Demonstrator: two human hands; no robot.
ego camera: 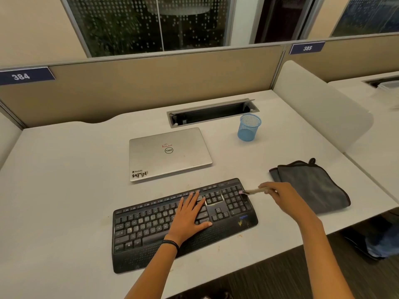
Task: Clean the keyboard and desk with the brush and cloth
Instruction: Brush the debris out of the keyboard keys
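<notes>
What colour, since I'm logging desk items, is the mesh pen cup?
The pen cup is light blue, clearest in the head view.

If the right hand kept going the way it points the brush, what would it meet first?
The keyboard: the brush in the right hand points left, its tip at the number pad's right edge, seemingly touching.

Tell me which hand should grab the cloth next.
Probably the right hand: the cloth lies just beyond it, though it must first put down the brush. The left hand lies flat on the keyboard, farther off.
</notes>
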